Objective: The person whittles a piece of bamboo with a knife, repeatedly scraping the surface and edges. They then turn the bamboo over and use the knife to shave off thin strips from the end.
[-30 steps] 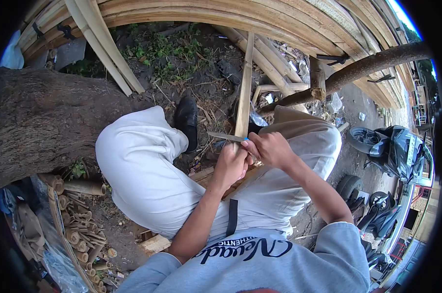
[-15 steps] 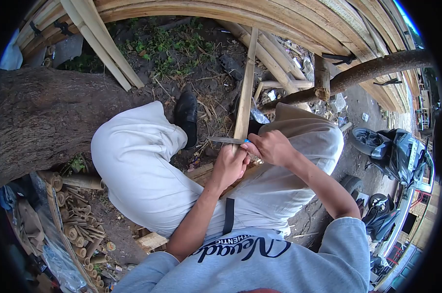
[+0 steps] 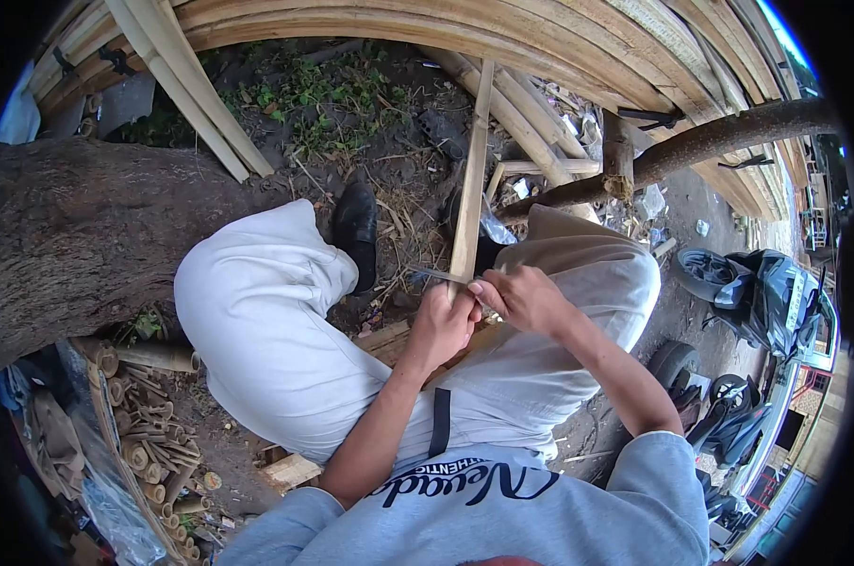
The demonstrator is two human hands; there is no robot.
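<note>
Between my knees, a long pale bamboo strip (image 3: pixel 472 179) slants up and away toward the stacked poles. My left hand (image 3: pixel 438 325) is wrapped round its near end. My right hand (image 3: pixel 521 300) is closed on a knife (image 3: pixel 438 274), whose thin blade points left and lies across the strip just beyond my left fingers. The knife's handle is hidden in my right hand. Both hands are close together above my lap, and the right thumb is near the strip.
A thick trunk (image 3: pixel 87 226) lies at the left, with cut bamboo pieces (image 3: pixel 153 453) below it. Bamboo poles (image 3: pixel 370 24) arch across the top. A branch (image 3: pixel 729 137) crosses the upper right, and a motorcycle (image 3: pixel 766 292) stands at the right.
The blade has tilted, its handle end lower, and the blue part of the handle is now covered by my right hand. The strip's far end has shifted slightly left and down.
</note>
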